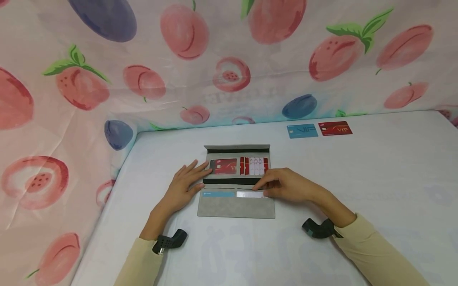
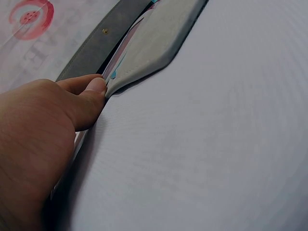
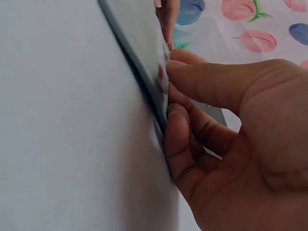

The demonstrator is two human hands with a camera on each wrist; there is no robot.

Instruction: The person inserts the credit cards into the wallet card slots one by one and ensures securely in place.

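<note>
An unfolded grey wallet (image 1: 236,208) lies flat on the white table. Its upper panel holds a red VIP card (image 1: 225,167) and, beside that, red cards with white patterned strips (image 1: 257,166). In the lower panel's pockets sit a blue card (image 1: 218,194) and a silvery-white card (image 1: 248,194). With fingers spread, my left hand (image 1: 184,186) rests on the wallet's left edge, its thumb beside the fold. My right hand (image 1: 290,184) has curled fingers and pinches the silvery-white card near its upper right part. In the right wrist view, the right hand (image 3: 231,120) partly hides the wallet's edge.
At the back right of the table lie a blue VIP card (image 1: 302,131) and a red VIP card (image 1: 335,128), side by side. A fruit-patterned cloth (image 1: 268,67) hangs behind the table and along its left side. Each wrist wears a black camera.
</note>
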